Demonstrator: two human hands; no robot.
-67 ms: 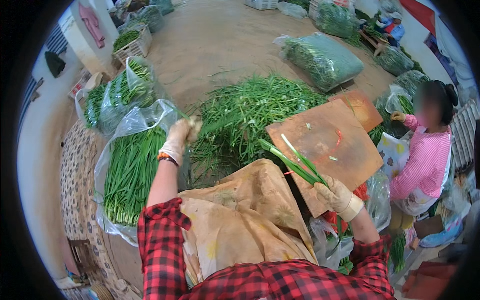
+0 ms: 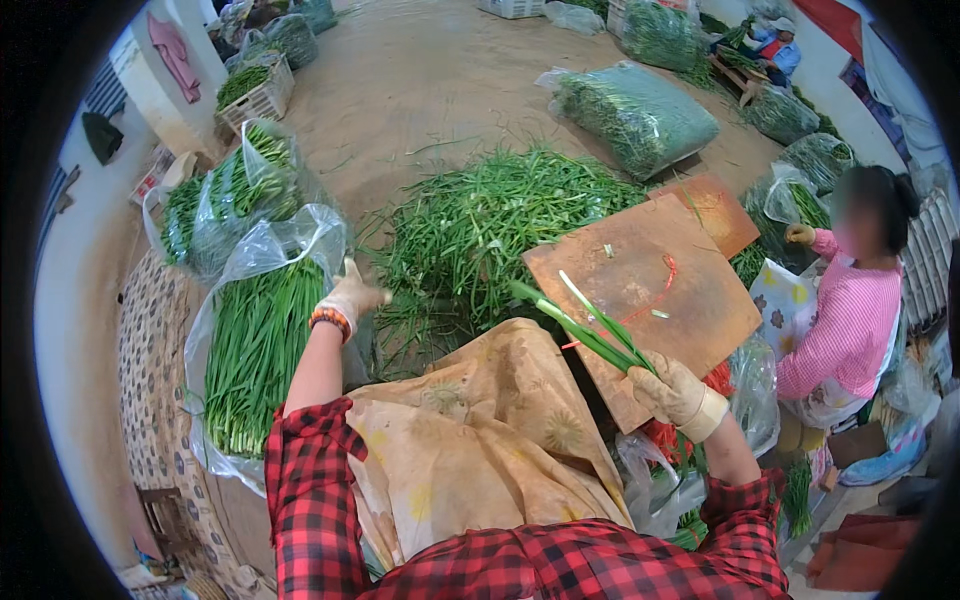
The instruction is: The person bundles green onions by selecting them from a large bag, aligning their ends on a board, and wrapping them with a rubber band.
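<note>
At the edge of the board (image 2: 700,310), my R hand (image 2: 678,396) grips a few green stalks (image 2: 606,333), L hand (image 2: 350,297) spread wide btwn bag (image 2: 276,244) & greens pile (image 2: 510,215).

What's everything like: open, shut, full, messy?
Left grip in pale glove: open, looks empty.
Right grip in pale glove: closed around long green stalks.
Nearer clear plastic bag, left: open, packed with greens.
Loose green heap: tangled.
Flat brown square board: strewn with scraps.
White slatted crate, upper left: full.
</note>
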